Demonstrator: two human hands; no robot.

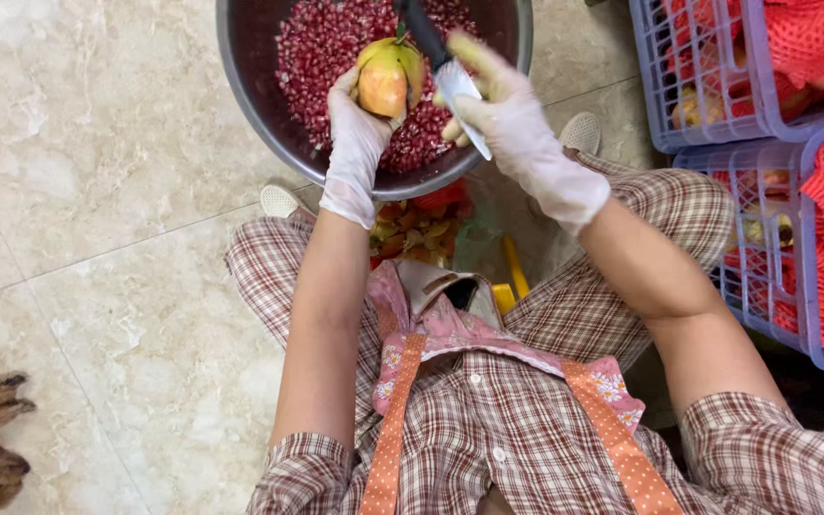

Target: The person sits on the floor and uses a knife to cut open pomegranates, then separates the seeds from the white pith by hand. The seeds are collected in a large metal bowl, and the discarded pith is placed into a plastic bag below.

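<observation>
While the head view looks down, the left hand (360, 129) grips a pomegranate (388, 78) over the far seed-filled metal bowl (250, 91); just right of it, the right hand (507, 114) clenches a knife (445, 72), blade angled near-right, handle pointing far-left past the fruit.

Both bare forearms reach forward and away from the seated person, converging toward the far middle. The left hand (360, 129), in a thin white glove, is turned palm-up with fingers curled closed in a cupping grip. The right hand (512, 124), gloved likewise, sits just beside it, fist clenched, wrist bent slightly inward.
</observation>
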